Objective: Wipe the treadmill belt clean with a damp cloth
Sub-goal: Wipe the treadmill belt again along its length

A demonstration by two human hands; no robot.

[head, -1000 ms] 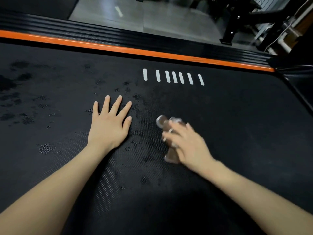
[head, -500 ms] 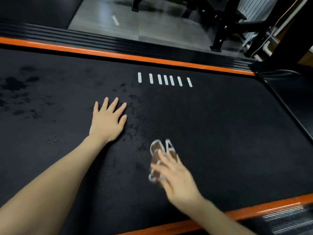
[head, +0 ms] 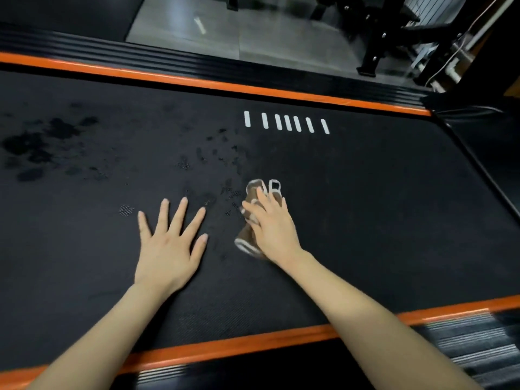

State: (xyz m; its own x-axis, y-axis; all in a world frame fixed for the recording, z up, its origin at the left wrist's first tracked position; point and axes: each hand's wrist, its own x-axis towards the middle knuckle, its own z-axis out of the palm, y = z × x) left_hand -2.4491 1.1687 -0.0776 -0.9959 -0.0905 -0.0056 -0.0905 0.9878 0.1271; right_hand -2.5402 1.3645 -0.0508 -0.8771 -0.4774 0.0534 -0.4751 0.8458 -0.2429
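One bunched brown cloth with white edging (head: 248, 240) lies mid-belt, its long axis running away from us toward the far rail and tipped slightly right. Our right hand (head: 271, 229) presses it with straight fingers. Our left hand (head: 168, 249) rests flat just beside it, fingers spread, on the black textured treadmill belt (head: 380, 206). We count seven white bars (head: 287, 123) and two orange edge stripes (head: 225, 85).
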